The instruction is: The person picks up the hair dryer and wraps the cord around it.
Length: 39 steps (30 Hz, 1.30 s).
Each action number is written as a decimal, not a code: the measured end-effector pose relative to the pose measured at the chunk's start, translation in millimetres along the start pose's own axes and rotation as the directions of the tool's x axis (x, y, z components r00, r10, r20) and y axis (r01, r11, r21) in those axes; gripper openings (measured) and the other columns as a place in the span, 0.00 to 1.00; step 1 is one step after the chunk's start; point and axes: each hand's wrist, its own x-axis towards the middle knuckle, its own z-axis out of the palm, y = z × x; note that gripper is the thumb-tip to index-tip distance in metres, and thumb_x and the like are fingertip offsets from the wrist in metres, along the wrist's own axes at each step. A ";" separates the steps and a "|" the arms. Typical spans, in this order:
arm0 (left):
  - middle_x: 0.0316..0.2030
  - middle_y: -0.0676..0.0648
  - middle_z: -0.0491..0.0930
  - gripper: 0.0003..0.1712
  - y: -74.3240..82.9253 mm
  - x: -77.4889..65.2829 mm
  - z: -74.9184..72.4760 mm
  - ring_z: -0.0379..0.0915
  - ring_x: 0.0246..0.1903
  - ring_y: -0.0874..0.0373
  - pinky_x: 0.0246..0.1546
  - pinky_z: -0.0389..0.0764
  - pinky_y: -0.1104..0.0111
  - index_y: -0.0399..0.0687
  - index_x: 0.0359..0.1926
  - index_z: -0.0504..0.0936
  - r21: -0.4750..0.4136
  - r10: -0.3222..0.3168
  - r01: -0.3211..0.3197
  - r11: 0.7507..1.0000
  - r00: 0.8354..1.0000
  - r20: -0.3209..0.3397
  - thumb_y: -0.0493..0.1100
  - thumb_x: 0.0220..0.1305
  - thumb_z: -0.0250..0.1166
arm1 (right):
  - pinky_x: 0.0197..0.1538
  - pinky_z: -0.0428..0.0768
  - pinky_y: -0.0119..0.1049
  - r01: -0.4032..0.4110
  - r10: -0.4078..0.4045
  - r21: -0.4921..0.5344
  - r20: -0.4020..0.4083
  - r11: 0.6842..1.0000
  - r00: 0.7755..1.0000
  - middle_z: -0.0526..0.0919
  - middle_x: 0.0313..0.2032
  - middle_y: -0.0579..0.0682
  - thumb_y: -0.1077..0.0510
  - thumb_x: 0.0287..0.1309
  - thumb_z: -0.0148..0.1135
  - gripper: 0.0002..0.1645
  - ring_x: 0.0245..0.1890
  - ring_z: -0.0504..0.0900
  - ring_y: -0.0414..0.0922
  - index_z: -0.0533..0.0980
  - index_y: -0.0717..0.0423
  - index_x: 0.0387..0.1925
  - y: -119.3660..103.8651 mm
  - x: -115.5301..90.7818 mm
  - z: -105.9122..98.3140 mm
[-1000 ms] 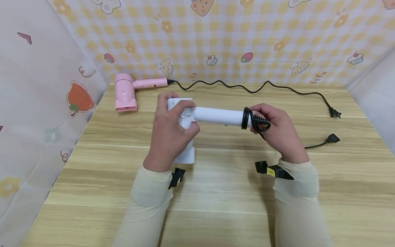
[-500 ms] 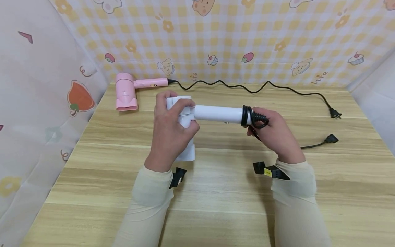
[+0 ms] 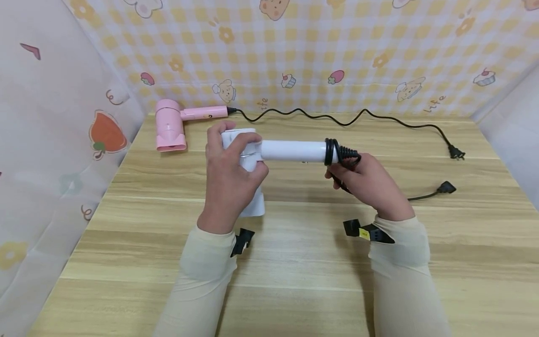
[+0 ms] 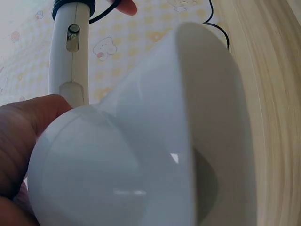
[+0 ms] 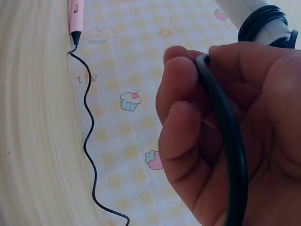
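A white hair dryer [image 3: 294, 150] is held over the table, its handle pointing right. My left hand [image 3: 229, 180] grips its head, thumb and fingers around the body near the handle joint. In the left wrist view the flared nozzle [image 4: 136, 155] fills much of the picture. Loops of black cord [image 3: 331, 152] are wound round the handle's end. There my right hand [image 3: 366, 185] pinches the cord [image 5: 225, 122] between thumb and fingers, as the right wrist view shows. The cord's free end runs out past the right wrist to a black plug [image 3: 446, 187].
A pink hair dryer [image 3: 170, 124] lies at the table's back left. Its wavy black cord [image 3: 299, 111] stretches along the back edge to a two-pin plug [image 3: 456, 152] at the right. Behind stands a yellow checked backdrop [image 3: 311, 47], and a white printed sheet [image 3: 54, 140] hangs at the left.
My right hand has moved left and a little under the handle's end with the cord. The white hair dryer has shifted slightly up and left, its handle now nearly level. The plug slid slightly left.
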 end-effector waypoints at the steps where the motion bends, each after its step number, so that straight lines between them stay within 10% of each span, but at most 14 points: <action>1: 0.56 0.44 0.60 0.20 -0.3 -0.1 -0.1 0.59 0.51 0.47 0.47 0.64 0.57 0.53 0.40 0.82 -0.002 -0.006 0.006 1.000 1.000 -0.005 0.36 0.40 0.68 | 0.28 0.71 0.36 0.006 -0.006 -0.004 0.009 1.000 1.000 0.80 0.28 0.50 0.47 0.63 0.51 0.15 0.26 0.76 0.46 0.79 0.51 0.38 0.1 0.0 0.2; 18: 0.56 0.45 0.59 0.20 -4.3 -0.8 3.3 0.59 0.50 0.46 0.46 0.64 0.58 0.52 0.40 0.82 0.024 -0.043 0.044 0.999 0.998 -0.036 0.35 0.41 0.67 | 0.18 0.65 0.34 0.086 -0.072 -0.069 0.181 0.994 0.981 0.70 0.17 0.48 0.50 0.63 0.51 0.14 0.15 0.65 0.42 0.79 0.49 0.43 -7.0 -5.6 -3.0; 39: 0.57 0.44 0.58 0.21 -6.9 -1.4 9.8 0.57 0.52 0.43 0.44 0.68 0.57 0.53 0.41 0.81 0.107 -0.082 0.081 0.991 0.997 0.000 0.35 0.41 0.67 | 0.19 0.64 0.33 0.163 -0.137 -0.168 0.159 0.972 0.978 0.65 0.17 0.45 0.55 0.60 0.53 0.13 0.14 0.61 0.39 0.78 0.46 0.46 -21.2 -19.1 -8.8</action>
